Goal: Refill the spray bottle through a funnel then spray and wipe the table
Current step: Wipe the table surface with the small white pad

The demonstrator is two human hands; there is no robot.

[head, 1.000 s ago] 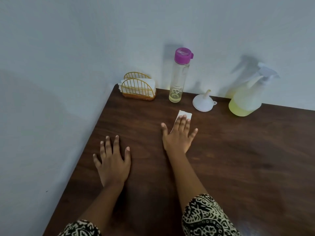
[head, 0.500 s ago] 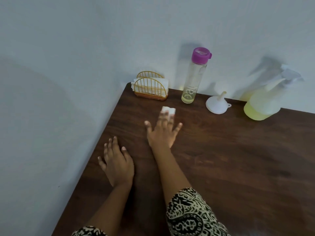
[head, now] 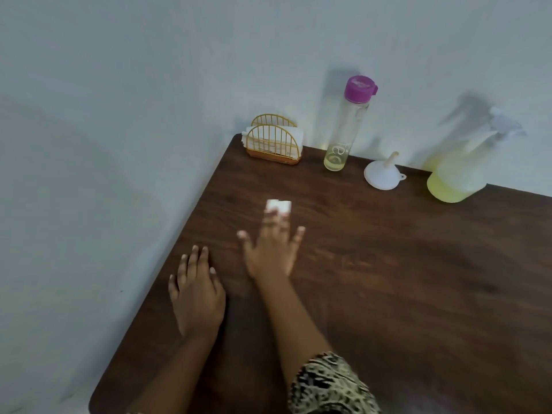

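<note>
My right hand (head: 273,252) lies flat on the dark wooden table (head: 418,279), fingers spread, with its fingertips pressing a small folded white tissue (head: 279,206) against the surface. My left hand (head: 195,294) rests palm down near the table's left edge and holds nothing. The frosted spray bottle (head: 460,171), with yellow liquid in its lower part, stands at the back right against the wall. Left of it a white funnel (head: 382,173) sits mouth down. A tall clear bottle (head: 346,127) with a purple cap holds a little yellowish liquid.
A gold wire napkin holder (head: 273,141) with white napkins stands in the table's back left corner. A pale wall runs along the table's far and left sides. Patterned sleeves show at the bottom of the view.
My right hand has slid the tissue leftward and a little toward me across the table. My left hand has stayed near the left edge. The view has shifted left.
</note>
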